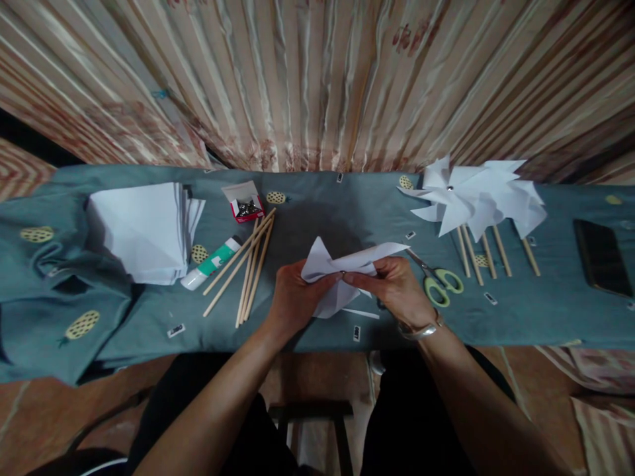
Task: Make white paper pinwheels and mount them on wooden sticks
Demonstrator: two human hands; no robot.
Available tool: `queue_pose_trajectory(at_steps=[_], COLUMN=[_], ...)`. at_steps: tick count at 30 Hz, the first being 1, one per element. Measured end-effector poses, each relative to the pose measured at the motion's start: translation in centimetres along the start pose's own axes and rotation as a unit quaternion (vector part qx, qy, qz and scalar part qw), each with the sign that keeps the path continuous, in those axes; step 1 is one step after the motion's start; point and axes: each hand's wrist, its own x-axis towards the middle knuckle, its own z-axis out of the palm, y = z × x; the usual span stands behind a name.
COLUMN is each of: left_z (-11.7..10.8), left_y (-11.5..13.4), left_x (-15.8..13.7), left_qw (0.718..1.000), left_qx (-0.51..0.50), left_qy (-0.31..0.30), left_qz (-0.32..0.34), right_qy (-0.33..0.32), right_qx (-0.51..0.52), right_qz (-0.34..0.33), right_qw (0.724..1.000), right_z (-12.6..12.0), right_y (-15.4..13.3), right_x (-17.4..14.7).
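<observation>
A white paper pinwheel [331, 301] with folded blades is held between both hands above the cloth. My left hand [297, 297] grips its left side, thumb at the centre. Opposite it, my right hand [399, 287] pinches the right side, its thumb meeting the centre too. A small thumbtack [342, 272] shows between the two thumbs. Just right of my right hand lie green-handled scissors [442, 285], their blades partly behind that hand. A thin white paper strip [361, 313] rests on the cloth below the pinwheel.
Left are a stack of white paper [136, 231], a glue stick [212, 263], several wooden sticks [239, 268] and an open box of thumbtacks [247, 206]. Finished-looking pinwheels on sticks [476, 195] lie right, beside a dark phone [602, 256]. A curtain [317, 86] hangs behind the table.
</observation>
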Motion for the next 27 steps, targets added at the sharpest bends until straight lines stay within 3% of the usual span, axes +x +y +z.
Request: queue_pose_trajectory(at_steps=[8,16,27], left_z=[0.12,0.19,-0.05], left_y=[0.29,0.07,0.74], left_x=[0.01,0.29,-0.55], left_qw=[0.999,0.998,0.992], left_qx=[-0.002,-0.062,-0.072], left_qy=[0.021,-0.013,-0.040], left_qz=[-0.038,-0.018,-0.099], right_qy=[-0.001,-0.005,0.014], right_qx=[0.004,0.006,-0.063], right_qz=[0.008,0.016,-0.025], right_qw=[1.000,1.000,0.998], right_z=[0.24,-0.01,-0.29], right_y=[-0.10,-0.49,-0.20], right_x=[0.14,0.17,-0.48])
